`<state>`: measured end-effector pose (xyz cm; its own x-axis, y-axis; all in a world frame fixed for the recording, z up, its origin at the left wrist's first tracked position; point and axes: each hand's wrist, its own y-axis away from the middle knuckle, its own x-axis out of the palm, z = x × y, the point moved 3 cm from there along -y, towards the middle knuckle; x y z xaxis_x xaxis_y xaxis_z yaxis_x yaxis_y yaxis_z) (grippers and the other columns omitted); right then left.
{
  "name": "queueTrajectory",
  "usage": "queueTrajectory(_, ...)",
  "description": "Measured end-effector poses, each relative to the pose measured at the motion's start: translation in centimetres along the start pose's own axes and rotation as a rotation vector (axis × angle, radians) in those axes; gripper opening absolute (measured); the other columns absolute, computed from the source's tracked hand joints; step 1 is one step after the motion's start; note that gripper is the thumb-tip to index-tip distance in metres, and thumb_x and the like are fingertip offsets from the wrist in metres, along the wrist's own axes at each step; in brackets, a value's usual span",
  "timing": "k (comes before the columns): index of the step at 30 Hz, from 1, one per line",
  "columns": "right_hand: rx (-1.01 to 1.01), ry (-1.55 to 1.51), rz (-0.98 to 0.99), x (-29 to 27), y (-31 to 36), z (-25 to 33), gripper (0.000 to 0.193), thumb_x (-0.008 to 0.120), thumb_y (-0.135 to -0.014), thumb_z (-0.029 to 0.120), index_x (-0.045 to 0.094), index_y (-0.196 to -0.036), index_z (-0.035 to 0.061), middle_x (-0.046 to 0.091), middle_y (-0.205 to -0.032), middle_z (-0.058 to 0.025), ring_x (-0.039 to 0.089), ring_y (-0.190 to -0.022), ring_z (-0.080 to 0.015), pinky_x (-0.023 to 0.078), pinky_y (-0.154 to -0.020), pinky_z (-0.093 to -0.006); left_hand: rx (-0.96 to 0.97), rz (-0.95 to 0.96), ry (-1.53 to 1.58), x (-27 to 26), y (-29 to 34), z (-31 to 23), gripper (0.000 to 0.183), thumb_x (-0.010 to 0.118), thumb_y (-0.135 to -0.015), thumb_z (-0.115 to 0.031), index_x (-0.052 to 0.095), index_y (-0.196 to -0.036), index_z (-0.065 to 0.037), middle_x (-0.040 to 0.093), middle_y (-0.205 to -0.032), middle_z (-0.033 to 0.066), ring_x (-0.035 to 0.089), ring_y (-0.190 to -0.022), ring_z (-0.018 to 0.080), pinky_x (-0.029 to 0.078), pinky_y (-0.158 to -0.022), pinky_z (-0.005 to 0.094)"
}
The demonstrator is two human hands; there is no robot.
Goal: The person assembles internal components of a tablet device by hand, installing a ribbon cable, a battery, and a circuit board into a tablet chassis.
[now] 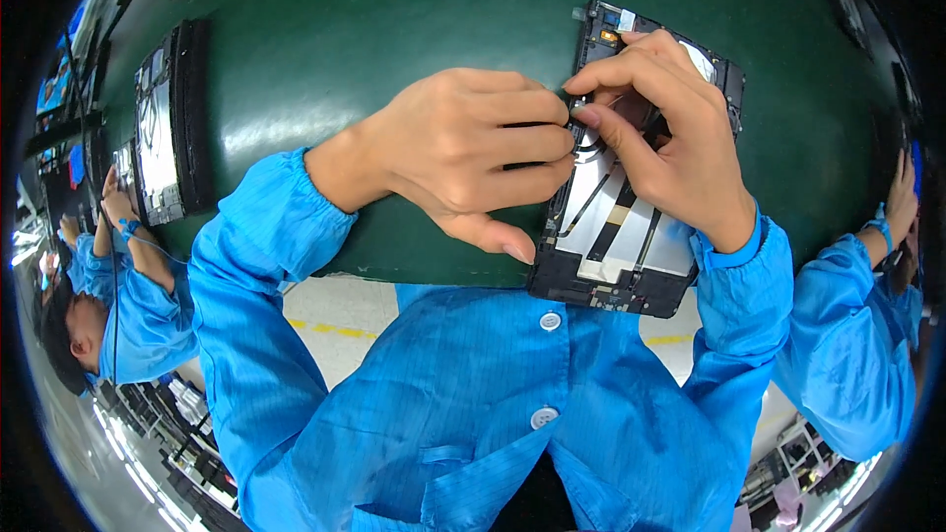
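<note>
An opened tablet-like device (pixel 596 212) with a black frame, silver inner plates and dark ribbon cables is tilted over the front edge of the green work surface. My left hand (pixel 473 148) grips its left long edge, fingertips curled at the rim and thumb against the lower left side. Over the upper half of the device, my right hand (pixel 675 118) is bent, with thumb and index finger closed in a pinch at the same left edge, beside the left fingertips. Whatever lies between those two right fingers is too small to make out. Part of the device's middle is hidden under the right hand.
A similar opened device (pixel 158 138) stands at the left of the green work surface (pixel 325 30). A co-worker in blue (pixel 138 305) sits at the far left, with hands near that device. Another person's blue sleeve (pixel 847 335) shows at the right.
</note>
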<state>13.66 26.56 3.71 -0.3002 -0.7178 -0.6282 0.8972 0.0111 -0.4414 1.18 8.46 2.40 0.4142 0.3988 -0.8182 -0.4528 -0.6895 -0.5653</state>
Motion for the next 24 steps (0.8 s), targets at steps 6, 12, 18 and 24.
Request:
queueTrajectory(6,0.014,0.028,0.006,-0.4,0.2,0.6,0.024,0.081,-0.087,-0.002,0.078,-0.109,0.0085,0.068,-0.085,-0.0064,0.062,-0.088,-0.0257,0.048,-0.078,-0.0377,0.046,0.005,0.001,0.0,-0.6,0.3,0.071,0.051,-0.108,-0.066,0.079,-0.100,-0.001,0.071,-0.101,0.0149,0.073,-0.095,0.0328,0.063,-0.079,0.0432)
queueTrajectory(12,-0.014,0.052,0.006,-0.4,-0.2,0.3,0.025,0.080,-0.085,-0.004,0.079,-0.107,0.0073,0.068,-0.086,-0.0076,0.062,-0.088,-0.0276,0.048,-0.081,-0.0389,0.014,0.012,0.047,-0.1,-0.6,0.8,0.070,0.051,-0.109,-0.064,0.078,-0.099,0.000,0.071,-0.099,0.0150,0.072,-0.093,0.0322,0.063,-0.077,0.0434)
queueTrajectory(18,0.074,0.030,0.088,-0.5,-0.5,0.3,0.021,0.081,-0.085,-0.002,0.079,-0.106,0.0032,0.074,-0.097,-0.0127,0.065,-0.097,-0.0327,0.050,-0.102,-0.0453,-0.042,0.021,0.096,-0.3,-0.6,0.7,0.067,0.053,-0.109,-0.062,0.078,-0.099,0.000,0.071,-0.097,0.0143,0.072,-0.092,0.0318,0.063,-0.079,0.0433)
queueTrajectory(24,0.072,0.032,0.103,-0.5,-0.9,0.1,0.022,0.080,-0.086,-0.003,0.079,-0.107,0.0033,0.074,-0.098,-0.0123,0.065,-0.095,-0.0322,0.049,-0.105,-0.0454,0.036,-0.006,-0.042,-0.2,-1.0,0.6,0.058,0.051,-0.112,-0.050,0.077,-0.097,0.000,0.071,-0.097,0.0140,0.073,-0.092,0.0321,0.064,-0.082,0.0434)
